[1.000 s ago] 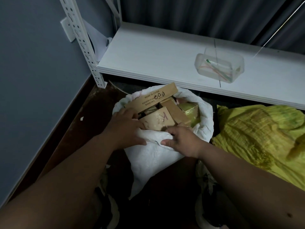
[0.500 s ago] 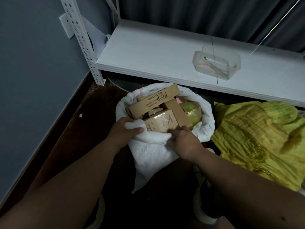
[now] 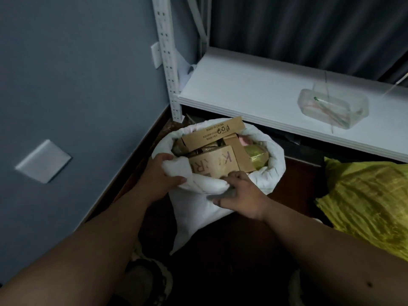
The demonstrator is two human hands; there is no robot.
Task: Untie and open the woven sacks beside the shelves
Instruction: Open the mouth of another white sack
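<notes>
Rolled further down since a moment ago, near rim of white sack (image 3: 198,208) at six o'clock, left hand (image 3: 157,176) and right hand (image 3: 241,195) fingers clamped on its cuff, boxes (image 3: 212,149) exposed, yellow sack (image 3: 364,195) at three o'clock apparently unopened.

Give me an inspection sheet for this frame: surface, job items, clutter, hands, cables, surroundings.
Surface: dark brown floor; white shelf board above it.
Job's things: white woven sack upright, mouth open, rim rolled down; cardboard boxes and a yellow-green packet inside. Yellow woven sack lying beside it; mouth not visible.
Clutter: clear plastic container on the shelf, coloured strips inside.
Grippers: left hand and right hand both grip the white sack's near rim.
Cables: nothing seen.
Surroundings: blue-grey wall with a wall plate, perforated shelf upright, dark curtain.
</notes>
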